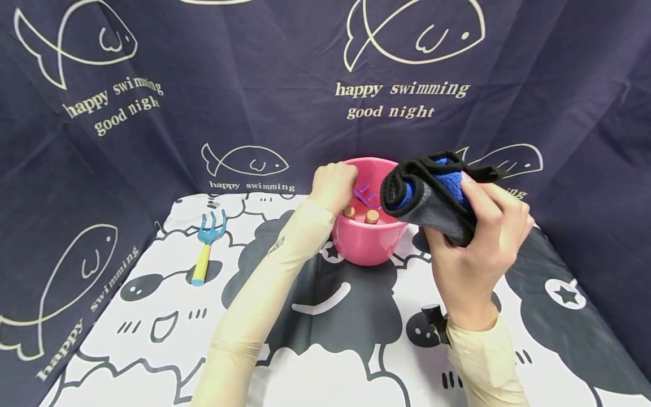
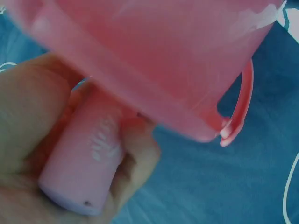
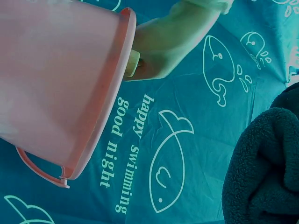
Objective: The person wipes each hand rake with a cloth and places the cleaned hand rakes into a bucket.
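A pink bucket (image 1: 367, 246) stands on the patterned cloth. At its left rim, my left hand (image 1: 333, 183) curls its fingers round a pinkish-purple tool handle (image 2: 86, 156) with pale lettering; the bucket wall hides its far end. Inside the bucket show purple tines (image 1: 363, 195) and two round wood-coloured ends (image 1: 373, 216). My right hand (image 1: 490, 232) grips a rolled-up towel (image 1: 432, 195), blue and grey with black edging, held up to the right of the bucket. The towel's fleecy end (image 3: 261, 168) appears in the right wrist view.
A small hand rake (image 1: 205, 243) with blue tines and a yellow handle lies on the cloth at the left. Partly behind my right wrist is a small black object (image 1: 432, 314). Dark blue fabric (image 1: 285, 96) with fish prints hangs behind and at both sides.
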`<state>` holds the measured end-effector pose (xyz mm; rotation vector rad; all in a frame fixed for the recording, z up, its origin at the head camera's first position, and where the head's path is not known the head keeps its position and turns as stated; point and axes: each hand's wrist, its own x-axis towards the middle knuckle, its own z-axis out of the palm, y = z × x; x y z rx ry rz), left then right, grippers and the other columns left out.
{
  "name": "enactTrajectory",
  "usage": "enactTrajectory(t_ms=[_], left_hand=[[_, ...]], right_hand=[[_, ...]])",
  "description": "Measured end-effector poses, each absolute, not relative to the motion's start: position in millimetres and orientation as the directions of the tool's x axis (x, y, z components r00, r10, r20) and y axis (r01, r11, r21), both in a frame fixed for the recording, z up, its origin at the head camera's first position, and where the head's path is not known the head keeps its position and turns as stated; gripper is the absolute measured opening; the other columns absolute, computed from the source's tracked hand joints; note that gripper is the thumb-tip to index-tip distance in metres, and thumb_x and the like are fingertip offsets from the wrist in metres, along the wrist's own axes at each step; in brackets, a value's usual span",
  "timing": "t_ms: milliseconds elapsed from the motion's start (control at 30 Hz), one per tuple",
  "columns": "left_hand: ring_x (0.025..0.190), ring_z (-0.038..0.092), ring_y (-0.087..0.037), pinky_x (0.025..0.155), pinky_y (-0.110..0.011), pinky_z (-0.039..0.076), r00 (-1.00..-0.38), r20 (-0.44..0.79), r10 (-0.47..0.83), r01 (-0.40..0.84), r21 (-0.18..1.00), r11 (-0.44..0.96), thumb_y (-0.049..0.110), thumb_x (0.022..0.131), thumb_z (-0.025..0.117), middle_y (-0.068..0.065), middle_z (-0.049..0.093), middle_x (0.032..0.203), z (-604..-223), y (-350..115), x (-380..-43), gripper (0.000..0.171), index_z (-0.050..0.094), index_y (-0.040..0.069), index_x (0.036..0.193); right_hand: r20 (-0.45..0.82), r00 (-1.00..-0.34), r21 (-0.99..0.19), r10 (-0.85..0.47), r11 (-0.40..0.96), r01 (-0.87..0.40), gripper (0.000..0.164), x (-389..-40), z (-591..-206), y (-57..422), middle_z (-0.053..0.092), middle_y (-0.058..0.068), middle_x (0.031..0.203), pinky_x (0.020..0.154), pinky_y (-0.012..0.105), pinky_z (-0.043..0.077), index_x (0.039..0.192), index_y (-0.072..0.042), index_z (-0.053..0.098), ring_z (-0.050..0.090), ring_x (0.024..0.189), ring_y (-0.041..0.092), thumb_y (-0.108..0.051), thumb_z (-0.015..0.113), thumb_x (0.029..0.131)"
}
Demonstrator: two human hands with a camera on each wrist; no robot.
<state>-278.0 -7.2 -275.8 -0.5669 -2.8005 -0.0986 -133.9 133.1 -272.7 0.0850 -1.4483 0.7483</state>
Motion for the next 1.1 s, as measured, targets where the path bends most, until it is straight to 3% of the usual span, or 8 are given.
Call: enactTrajectory(t_ms=[333,533,733,967,1100], left_hand=[[0.088,0.068,-0.026,0.076,-0.048,0.058,-0.93,0.033,0.366,0.363,-0.08,0.928,0.017,0.083,0.06,-0.003,0.077,0.104,-281.7,3.0,-290.1,0.022,0.073,0.017,0.101],[0.095,0.066,-0.021,0.082,-0.046,0.057,-0.935,-0.066,0.35,0.353,-0.057,0.934,0.038,0.089,0.057,-0.002,0.075,0.106,-276.5,2.3,-285.6,0.029,0.074,0.017,0.1],[0.097,0.066,-0.018,0.086,-0.045,0.055,-0.93,-0.096,0.354,0.356,-0.004,0.935,0.045,0.092,0.05,0.001,0.076,0.089,-271.9,2.5,-281.6,0.036,0.074,0.018,0.088],[0.1,0.064,-0.018,0.092,-0.045,0.052,-0.935,-0.057,0.35,0.349,0.035,0.937,0.042,0.093,0.049,-0.001,0.074,0.102,-271.4,1.7,-281.4,0.035,0.073,0.017,0.099],[0.099,0.065,-0.019,0.091,-0.045,0.054,-0.932,-0.071,0.357,0.354,0.047,0.934,0.043,0.094,0.049,-0.001,0.075,0.097,-271.3,0.7,-281.1,0.036,0.073,0.016,0.098]], right_hand=[[0.91,-0.074,-0.381,0.408,0.753,-0.537,0.031,-133.7,-273.3,134.9,0.065,0.03,0.09,0.09,0.052,0.037,0.101,-0.006,0.068,0.058,0.091,0.041,-0.012,0.078,0.073],[0.915,-0.08,-0.37,0.394,0.747,-0.552,0.031,-133.0,-273.2,134.6,0.064,0.031,0.09,0.094,0.051,0.038,0.102,-0.005,0.068,0.057,0.092,0.042,-0.01,0.078,0.073],[0.918,-0.081,-0.364,0.388,0.745,-0.558,0.031,-132.3,-272.4,134.7,0.064,0.031,0.091,0.094,0.051,0.038,0.102,-0.005,0.068,0.057,0.093,0.042,-0.01,0.077,0.073],[0.918,-0.078,-0.362,0.39,0.741,-0.565,0.031,-132.2,-272.5,133.7,0.064,0.033,0.091,0.093,0.051,0.038,0.102,-0.004,0.068,0.058,0.093,0.042,-0.01,0.077,0.073],[0.916,-0.088,-0.368,0.392,0.732,-0.573,0.033,-132.0,-272.9,133.7,0.064,0.033,0.092,0.091,0.051,0.038,0.102,-0.002,0.068,0.058,0.094,0.041,-0.01,0.078,0.072]])
